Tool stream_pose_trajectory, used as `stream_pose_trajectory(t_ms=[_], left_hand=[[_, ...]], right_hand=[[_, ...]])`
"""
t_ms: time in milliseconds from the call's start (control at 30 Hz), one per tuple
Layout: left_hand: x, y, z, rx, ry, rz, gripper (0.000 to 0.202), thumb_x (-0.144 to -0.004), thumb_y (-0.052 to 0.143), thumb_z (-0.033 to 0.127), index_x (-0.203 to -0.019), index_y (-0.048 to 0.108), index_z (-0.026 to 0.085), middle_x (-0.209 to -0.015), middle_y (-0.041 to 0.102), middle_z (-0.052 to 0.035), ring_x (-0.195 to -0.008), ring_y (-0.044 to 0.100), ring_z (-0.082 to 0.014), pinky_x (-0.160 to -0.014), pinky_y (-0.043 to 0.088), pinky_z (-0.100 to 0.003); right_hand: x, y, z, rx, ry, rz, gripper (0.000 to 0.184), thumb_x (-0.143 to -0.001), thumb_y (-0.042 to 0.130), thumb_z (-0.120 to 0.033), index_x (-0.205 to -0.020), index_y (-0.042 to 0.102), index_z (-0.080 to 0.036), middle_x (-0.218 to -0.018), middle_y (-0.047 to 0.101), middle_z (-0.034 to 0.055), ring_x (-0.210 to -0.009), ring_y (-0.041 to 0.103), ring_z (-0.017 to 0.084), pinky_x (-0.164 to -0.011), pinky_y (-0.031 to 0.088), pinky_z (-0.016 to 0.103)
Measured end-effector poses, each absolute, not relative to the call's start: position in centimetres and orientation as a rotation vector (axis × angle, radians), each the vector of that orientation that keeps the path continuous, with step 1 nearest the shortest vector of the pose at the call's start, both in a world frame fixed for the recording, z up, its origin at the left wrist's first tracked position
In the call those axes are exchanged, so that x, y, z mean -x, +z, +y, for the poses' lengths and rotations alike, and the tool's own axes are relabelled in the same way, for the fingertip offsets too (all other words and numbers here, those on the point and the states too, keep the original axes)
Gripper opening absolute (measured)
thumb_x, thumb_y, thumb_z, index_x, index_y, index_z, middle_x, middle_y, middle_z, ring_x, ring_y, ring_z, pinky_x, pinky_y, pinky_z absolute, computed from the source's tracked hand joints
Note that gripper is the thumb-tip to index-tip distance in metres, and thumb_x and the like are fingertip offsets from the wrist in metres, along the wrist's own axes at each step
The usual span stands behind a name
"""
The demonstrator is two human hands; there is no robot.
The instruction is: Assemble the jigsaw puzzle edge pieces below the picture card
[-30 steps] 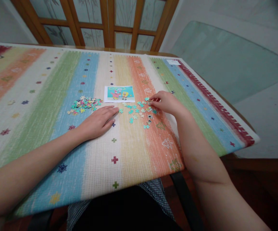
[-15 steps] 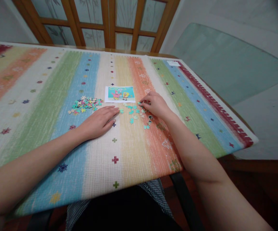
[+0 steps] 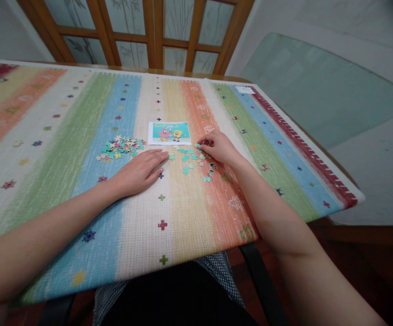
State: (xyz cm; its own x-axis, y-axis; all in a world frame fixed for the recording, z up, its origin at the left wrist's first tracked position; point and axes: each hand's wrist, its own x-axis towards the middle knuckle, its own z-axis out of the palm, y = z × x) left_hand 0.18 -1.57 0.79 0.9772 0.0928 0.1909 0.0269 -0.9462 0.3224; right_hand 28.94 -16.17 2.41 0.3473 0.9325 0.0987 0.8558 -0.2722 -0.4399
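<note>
My left hand point(image 3: 144, 170) lies flat on the striped cloth, fingers stretched out, its fingertips near a small teal jigsaw piece point(image 3: 171, 156). Just beyond it is a heap of mixed-colour jigsaw pieces point(image 3: 122, 147). Thumb and forefinger of my right hand point(image 3: 218, 146) are pinched on a teal puzzle piece point(image 3: 197, 146), at the edge of several loose teal and pale pieces point(image 3: 185, 158). A cartoon picture card point(image 3: 170, 133) rests flat between the hands, a little farther off. Part of the pieces close to my right palm is hidden.
A striped tablecloth point(image 3: 162, 208) covers the table, whose front edge is close to my lap. At the far right corner lies a small white paper point(image 3: 245, 89). Wooden doors with glass panes point(image 3: 128, 27) stand behind the table, and a chair armrest point(image 3: 262, 280) is below right.
</note>
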Motion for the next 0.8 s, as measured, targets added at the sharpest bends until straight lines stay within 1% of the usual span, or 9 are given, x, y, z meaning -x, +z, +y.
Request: stream_pose_trajectory(t_ms=[100,233,300,433,600,733,800], left_hand=[[-0.1,0.8,-1.6,-2.796,0.295,0.089,0.049,-0.106,0.039,0.035,-0.152,0.048,0.018,-0.154,0.056,-0.0128,-0.148,0.046,-0.0269,-0.126,0.035,-0.052],[-0.1,0.8,-1.6,-2.809,0.284,0.080,0.050,-0.107,0.038,0.034,-0.151,0.049,0.014,-0.154,0.056,-0.0154,-0.148,0.046,-0.0274,-0.127,0.034,-0.051],[-0.1,0.8,-1.6,-2.814,0.283,0.078,0.050,-0.107,0.038,0.033,-0.150,0.049,0.013,-0.154,0.056,-0.0161,-0.148,0.046,-0.0276,-0.127,0.034,-0.051],[-0.1,0.7,-1.5,-2.817,0.288,0.076,0.048,-0.107,0.038,0.033,-0.150,0.048,0.015,-0.154,0.056,-0.0149,-0.148,0.046,-0.0274,-0.126,0.035,-0.052],[-0.1,0.7,-1.5,-2.830,0.295,0.081,0.049,-0.107,0.037,0.035,-0.151,0.048,0.016,-0.154,0.056,-0.0140,-0.147,0.047,-0.0270,-0.126,0.036,-0.052],[-0.1,0.7,-1.5,-2.822,0.283,0.086,0.049,-0.107,0.037,0.035,-0.151,0.048,0.015,-0.154,0.056,-0.0144,-0.148,0.045,-0.0270,-0.126,0.035,-0.052],[-0.1,0.6,-1.5,-2.814,0.286,0.090,0.049,-0.107,0.037,0.035,-0.151,0.048,0.016,-0.154,0.056,-0.0135,-0.149,0.045,-0.0271,-0.126,0.035,-0.052]], right_hand=[[-28.9,2.5,-16.2,2.197,0.261,-1.554,0.020,-0.090,0.069,-0.031,-0.101,0.081,-0.020,-0.092,0.073,0.0106,-0.088,0.063,0.024,-0.085,0.051,0.040],[-29.3,3.1,-16.6,2.198,0.247,-1.509,0.022,-0.091,0.066,-0.031,-0.102,0.081,-0.020,-0.097,0.073,0.0108,-0.088,0.062,0.023,-0.084,0.050,0.039],[-29.7,3.7,-17.1,2.203,0.233,-1.482,0.020,-0.090,0.065,-0.029,-0.099,0.081,-0.020,-0.099,0.073,0.0105,-0.087,0.062,0.022,-0.083,0.049,0.038],[-30.4,5.1,-18.4,2.205,0.271,-1.474,0.018,-0.088,0.064,-0.025,-0.092,0.080,-0.020,-0.095,0.073,0.0090,-0.083,0.063,0.021,-0.080,0.049,0.036],[-30.6,6.1,-19.0,2.282,0.216,-1.467,0.019,-0.089,0.064,-0.029,-0.089,0.080,-0.021,-0.093,0.075,0.0086,-0.083,0.065,0.022,-0.081,0.049,0.037],[-30.2,6.0,-18.9,2.276,0.270,-1.523,0.020,-0.090,0.065,-0.033,-0.092,0.081,-0.022,-0.091,0.075,0.0083,-0.082,0.066,0.022,-0.079,0.050,0.036],[-30.0,6.1,-18.9,2.282,0.283,-1.544,0.022,-0.090,0.064,-0.035,-0.094,0.082,-0.022,-0.090,0.076,0.0083,-0.082,0.066,0.022,-0.079,0.050,0.037]])
